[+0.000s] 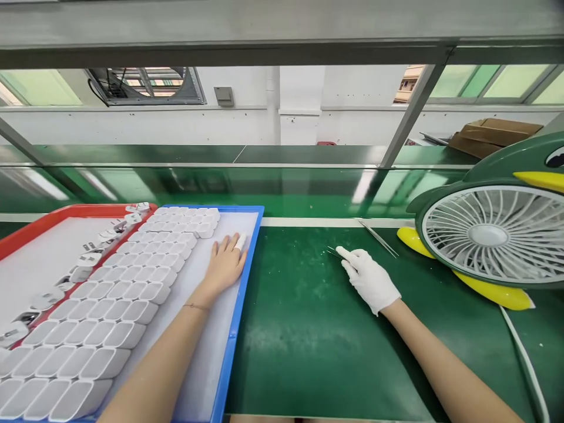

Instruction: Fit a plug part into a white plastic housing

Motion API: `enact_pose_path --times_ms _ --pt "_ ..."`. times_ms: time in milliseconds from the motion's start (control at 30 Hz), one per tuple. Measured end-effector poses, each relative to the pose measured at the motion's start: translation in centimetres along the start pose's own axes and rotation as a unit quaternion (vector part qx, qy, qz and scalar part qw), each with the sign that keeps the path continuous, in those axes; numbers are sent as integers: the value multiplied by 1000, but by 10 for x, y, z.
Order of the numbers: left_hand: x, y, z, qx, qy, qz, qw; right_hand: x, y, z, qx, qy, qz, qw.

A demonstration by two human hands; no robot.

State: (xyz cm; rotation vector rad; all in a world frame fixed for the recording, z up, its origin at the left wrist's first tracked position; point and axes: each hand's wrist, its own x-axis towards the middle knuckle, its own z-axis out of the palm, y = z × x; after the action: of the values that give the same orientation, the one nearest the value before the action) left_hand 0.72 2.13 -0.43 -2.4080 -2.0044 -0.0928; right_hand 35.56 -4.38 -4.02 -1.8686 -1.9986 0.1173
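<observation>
My left hand (226, 261) lies flat with its fingers spread on the white bottom of a blue tray (235, 320); one fingertip has a white cover. Left of it, rows of white plastic housings (112, 305) fill much of that tray. My right hand (368, 279), in a white glove, is closed over the green work surface (304, 329). From its fingers stick out the thin metal tips of tweezers (332, 252), whose body is mostly hidden by the hand. Another pair of tweezers (379, 238) lies just beyond the right hand.
A red tray (48, 216) at the far left holds white plug parts (90, 258). A green fan (489, 235) with yellow feet stands at the right, its cable (524, 352) running toward the front. Metal framing (414, 117) crosses above; cardboard (493, 136) lies behind.
</observation>
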Motion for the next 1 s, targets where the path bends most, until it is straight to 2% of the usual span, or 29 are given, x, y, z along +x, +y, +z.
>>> enact_pose_path --times_ms 333,1000 --pt "0 1 -1 13 -4 0 1000 -3 -15 -10 -44 -19 -23 999" --pt "-1 2 -3 11 -4 3 1000 -4 -29 -17 -129 -62 30 989"
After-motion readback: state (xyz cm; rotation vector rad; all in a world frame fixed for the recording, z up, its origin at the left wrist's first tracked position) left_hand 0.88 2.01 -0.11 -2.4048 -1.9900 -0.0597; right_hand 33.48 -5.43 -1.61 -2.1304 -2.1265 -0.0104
